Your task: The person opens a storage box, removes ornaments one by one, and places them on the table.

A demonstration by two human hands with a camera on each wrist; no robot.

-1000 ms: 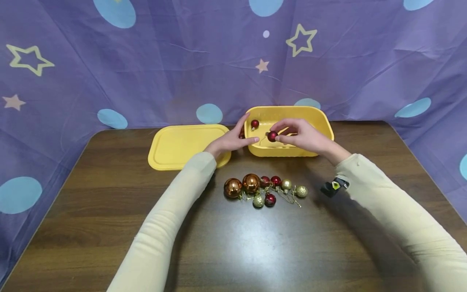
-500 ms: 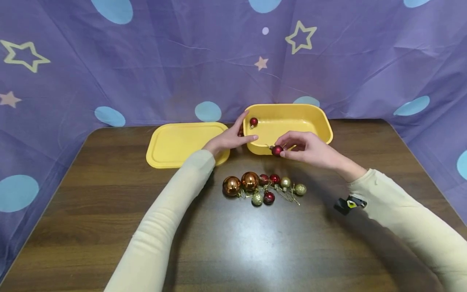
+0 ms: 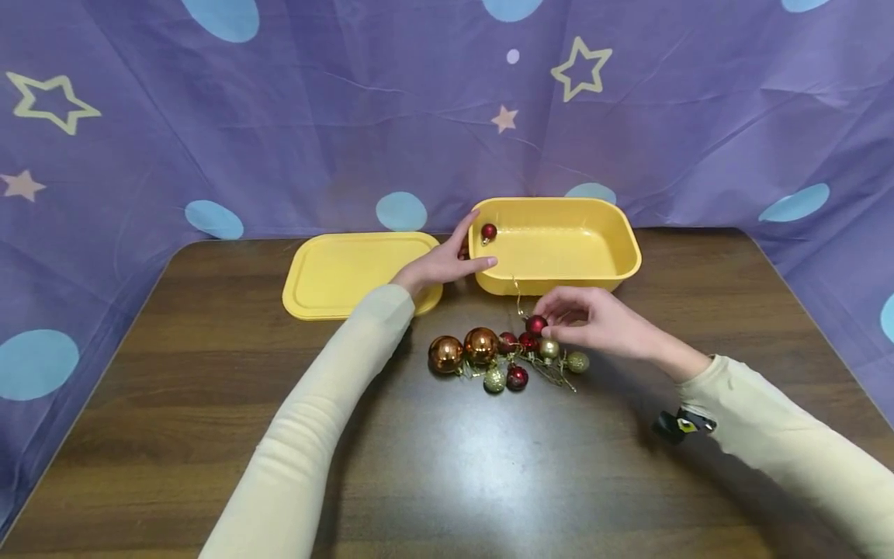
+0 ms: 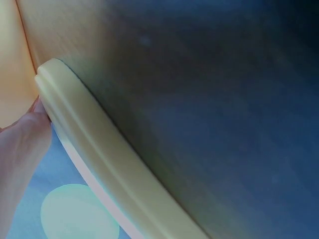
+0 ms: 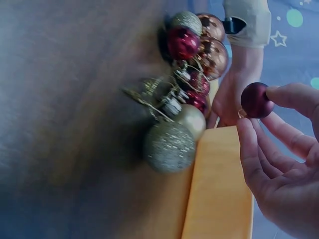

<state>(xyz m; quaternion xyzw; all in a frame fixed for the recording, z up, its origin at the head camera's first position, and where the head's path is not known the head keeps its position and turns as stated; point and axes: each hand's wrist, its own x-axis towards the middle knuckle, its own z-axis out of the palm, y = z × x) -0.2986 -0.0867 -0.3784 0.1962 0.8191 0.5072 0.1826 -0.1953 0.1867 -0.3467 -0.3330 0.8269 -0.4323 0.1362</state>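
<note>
The wooden table (image 3: pixel 209 435), dark brown and streaked with grain, carries everything here. On it, against the left hand (image 3: pixel 438 266), sits the yellow plastic tub (image 3: pixel 628 241), a rounded rectangle with a smooth rolled rim; the thumb and fingers curl around its near left corner, and the left wrist view shows a fingertip pressed to that rim. Behind the wrist lies the flat yellow lid (image 3: pixel 335 272), same plastic, with a raised border. Just inside the tub, beyond those fingers, rests one small glossy red bauble (image 3: pixel 488 231). Now the right hand (image 3: pixel 601 326): thumb and fingertips pinch a small dark red bauble (image 3: pixel 535 324), round and matte-looking, a thin gold thread looping up from its cap, held low in front of the tub. Directly beneath those fingertips lies the cluster of baubles (image 3: pixel 506 357): two shiny copper balls, small reds, rough glittered golds, tangled in gold thread.
</note>
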